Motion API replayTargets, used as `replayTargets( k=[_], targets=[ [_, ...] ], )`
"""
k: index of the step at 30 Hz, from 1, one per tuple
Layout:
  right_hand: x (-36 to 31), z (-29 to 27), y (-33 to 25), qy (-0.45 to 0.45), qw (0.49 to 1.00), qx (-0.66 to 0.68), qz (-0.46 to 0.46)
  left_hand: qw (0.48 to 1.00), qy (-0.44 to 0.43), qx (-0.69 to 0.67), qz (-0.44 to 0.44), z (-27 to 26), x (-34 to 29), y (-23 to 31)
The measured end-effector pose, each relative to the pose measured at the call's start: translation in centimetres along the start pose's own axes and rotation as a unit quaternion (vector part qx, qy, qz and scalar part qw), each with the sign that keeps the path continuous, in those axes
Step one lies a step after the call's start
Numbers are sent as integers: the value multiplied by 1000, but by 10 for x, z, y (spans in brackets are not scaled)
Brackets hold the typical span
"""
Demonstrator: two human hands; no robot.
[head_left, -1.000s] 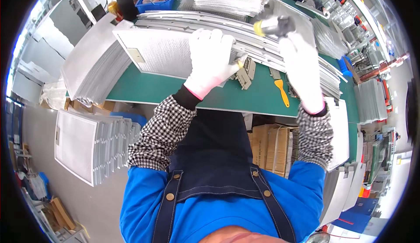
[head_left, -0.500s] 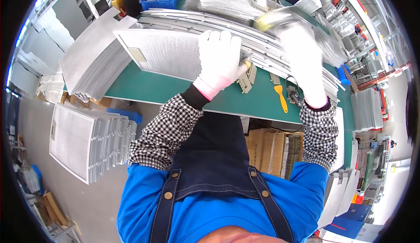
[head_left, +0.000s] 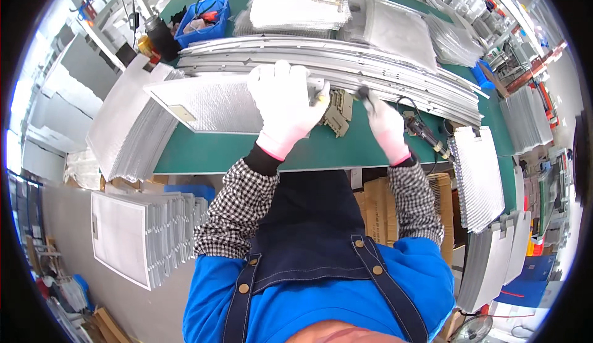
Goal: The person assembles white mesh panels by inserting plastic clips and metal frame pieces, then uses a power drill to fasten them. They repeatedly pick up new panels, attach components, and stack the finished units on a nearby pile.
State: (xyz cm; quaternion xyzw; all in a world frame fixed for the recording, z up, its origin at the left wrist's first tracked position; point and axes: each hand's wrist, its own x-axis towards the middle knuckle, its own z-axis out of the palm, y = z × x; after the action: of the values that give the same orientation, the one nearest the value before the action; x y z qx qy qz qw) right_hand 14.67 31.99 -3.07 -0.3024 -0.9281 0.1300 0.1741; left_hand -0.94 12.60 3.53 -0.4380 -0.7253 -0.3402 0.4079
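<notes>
My left hand, in a white glove, is closed over the right end of a framed mesh panel that stands tilted above the green table. A small grey piece shows beside its thumb. My right hand, also gloved, points up and left with its fingers drawn together. A blurred dark thing is at its fingertips; I cannot make out its kind. Between the hands lie several beige-grey clips. Right of my right hand rests a corded power tool.
Long metal strips lie across the table behind the panel. Stacks of mesh sheets stand at left and right. A blue bin and dark bottle sit at back left. Framed panels stand below left.
My right hand has come back from the far strips toward the clips. The yellow scraper seen earlier right of the clips no longer shows. The view has shifted; my left hand keeps hold of the panel.
</notes>
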Motion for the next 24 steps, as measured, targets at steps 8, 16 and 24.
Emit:
replayTargets(
  k=[8,16,24],
  targets=[
    [11,4,72,119,987,-73,-83,997,-8,-72,26,-13,-7,8],
    [189,-206,-141,173,802,458,-343,995,-17,-98,33,-17,-14,10],
    [175,-216,-196,51,757,569,-316,997,3,-74,-28,-8,1,16]
  ],
)
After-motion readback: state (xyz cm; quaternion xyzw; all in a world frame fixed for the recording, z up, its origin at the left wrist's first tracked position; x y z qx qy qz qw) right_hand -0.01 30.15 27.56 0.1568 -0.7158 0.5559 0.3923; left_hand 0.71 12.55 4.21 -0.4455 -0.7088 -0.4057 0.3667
